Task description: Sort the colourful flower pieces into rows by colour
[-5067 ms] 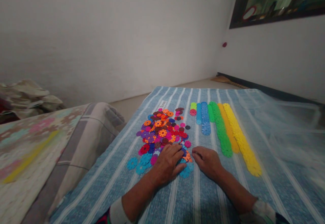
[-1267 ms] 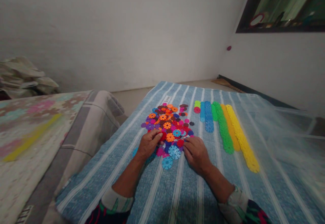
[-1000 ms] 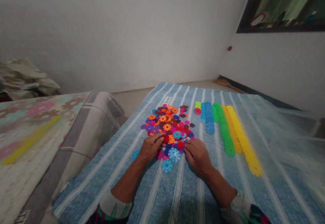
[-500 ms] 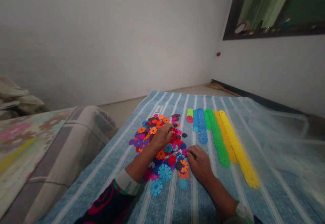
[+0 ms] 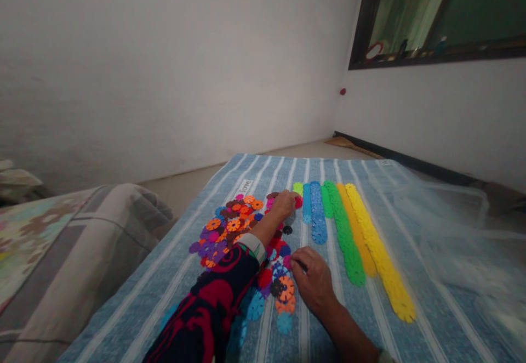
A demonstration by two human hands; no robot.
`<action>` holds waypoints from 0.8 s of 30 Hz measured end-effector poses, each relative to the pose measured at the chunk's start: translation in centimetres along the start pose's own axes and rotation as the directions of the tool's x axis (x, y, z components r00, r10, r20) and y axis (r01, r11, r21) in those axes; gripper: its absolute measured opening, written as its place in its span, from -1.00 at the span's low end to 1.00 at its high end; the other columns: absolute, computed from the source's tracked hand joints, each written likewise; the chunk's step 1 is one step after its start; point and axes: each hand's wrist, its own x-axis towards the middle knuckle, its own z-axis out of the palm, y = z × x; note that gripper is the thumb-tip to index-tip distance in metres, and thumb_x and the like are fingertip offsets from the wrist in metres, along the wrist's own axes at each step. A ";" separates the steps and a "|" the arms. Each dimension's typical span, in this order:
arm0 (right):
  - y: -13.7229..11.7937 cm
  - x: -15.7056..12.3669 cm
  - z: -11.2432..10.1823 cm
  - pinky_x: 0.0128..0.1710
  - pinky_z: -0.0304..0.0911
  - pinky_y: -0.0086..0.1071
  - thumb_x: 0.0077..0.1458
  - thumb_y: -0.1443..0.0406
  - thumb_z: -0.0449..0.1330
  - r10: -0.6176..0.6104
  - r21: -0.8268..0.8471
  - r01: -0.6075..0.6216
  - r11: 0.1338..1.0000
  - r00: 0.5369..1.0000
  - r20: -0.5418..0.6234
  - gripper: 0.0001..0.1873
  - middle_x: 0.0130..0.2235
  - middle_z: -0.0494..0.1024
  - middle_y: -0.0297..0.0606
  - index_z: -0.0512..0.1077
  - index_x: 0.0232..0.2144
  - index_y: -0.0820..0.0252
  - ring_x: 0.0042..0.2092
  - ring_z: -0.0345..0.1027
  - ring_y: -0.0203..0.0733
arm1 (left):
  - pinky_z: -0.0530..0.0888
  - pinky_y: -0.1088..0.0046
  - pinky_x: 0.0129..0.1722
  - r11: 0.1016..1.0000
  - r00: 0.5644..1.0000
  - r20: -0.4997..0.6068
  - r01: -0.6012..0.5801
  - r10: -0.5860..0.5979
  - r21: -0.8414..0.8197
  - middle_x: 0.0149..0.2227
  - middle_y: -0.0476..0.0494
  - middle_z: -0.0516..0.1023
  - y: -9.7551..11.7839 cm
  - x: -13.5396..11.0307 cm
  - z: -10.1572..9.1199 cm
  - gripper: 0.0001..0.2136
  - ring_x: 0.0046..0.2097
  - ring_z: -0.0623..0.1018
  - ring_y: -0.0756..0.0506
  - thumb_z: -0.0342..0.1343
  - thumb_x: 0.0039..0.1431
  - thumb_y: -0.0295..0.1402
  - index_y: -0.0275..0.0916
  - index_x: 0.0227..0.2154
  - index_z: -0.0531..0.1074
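Note:
My left hand [image 5: 283,205] reaches across the pile to a red notched plastic disc [image 5: 298,202], which shows at its pinched fingertips. This disc is at the near end of a short light-green row [image 5: 298,188]. My right hand [image 5: 314,278] rests on the cloth right of the pile, fingers curled and thumb against the index finger. A magenta disc [image 5: 287,262] touches its fingertips; whether it is gripped is hidden. The mixed discs include an orange disc [image 5: 233,224] and a purple disc [image 5: 207,249]. My left sleeve covers part of the pile.
Right of my hands lie overlapping rows of discs: a blue row [image 5: 318,215], a long green row [image 5: 345,237], an orange row [image 5: 356,228] and a yellow row [image 5: 380,253]. A clear plastic bag [image 5: 447,231] lies at the right on the striped cloth [image 5: 135,302]. A covered bed [image 5: 119,231] stands left.
My left hand has moved from the pile's middle to the right and away from me, to the red disc by the light-green row. My right hand stays beside the magenta disc. The view has shifted slightly.

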 end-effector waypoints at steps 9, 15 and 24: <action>-0.1 0.0 0.1 -0.23 0.23 -0.33 0.13 0.37 0.11 0.022 0.016 -0.022 1.000 1.000 0.004 -0.84 -0.37 0.54 -0.30 0.46 -0.43 0.11 -0.28 0.40 -0.18 | 0.40 0.31 -0.07 0.981 0.998 0.050 0.036 -0.046 0.190 -0.24 -0.26 0.49 0.3 0.2 0.5 -0.74 -0.15 0.51 -0.17 0.02 0.09 -0.61 -0.31 -0.22 0.53; -0.1 0.0 0.2 -0.23 0.24 -0.32 0.12 0.38 0.10 0.012 0.015 -0.012 1.000 1.000 -0.005 -0.84 -0.38 0.54 -0.30 0.46 -0.44 0.10 -0.29 0.39 -0.18 | 0.38 0.30 0.01 0.972 0.997 0.016 0.068 -0.074 0.227 -0.07 -0.31 0.45 0.0 -0.5 0.6 -0.73 -0.01 0.47 -0.19 0.04 0.14 -0.52 -0.34 -0.08 0.42; -0.3 -0.2 -0.1 -0.25 0.25 -0.32 0.14 0.37 0.07 0.005 0.017 -0.005 1.000 1.000 0.006 -0.82 -0.38 0.53 -0.29 0.46 -0.43 0.10 -0.30 0.40 -0.17 | 0.41 0.27 0.00 0.960 0.995 0.020 0.084 -0.093 0.267 -0.03 -0.39 0.46 0.6 -1.5 0.5 -0.65 0.03 0.47 -0.25 0.09 0.18 -0.34 -0.39 0.00 0.36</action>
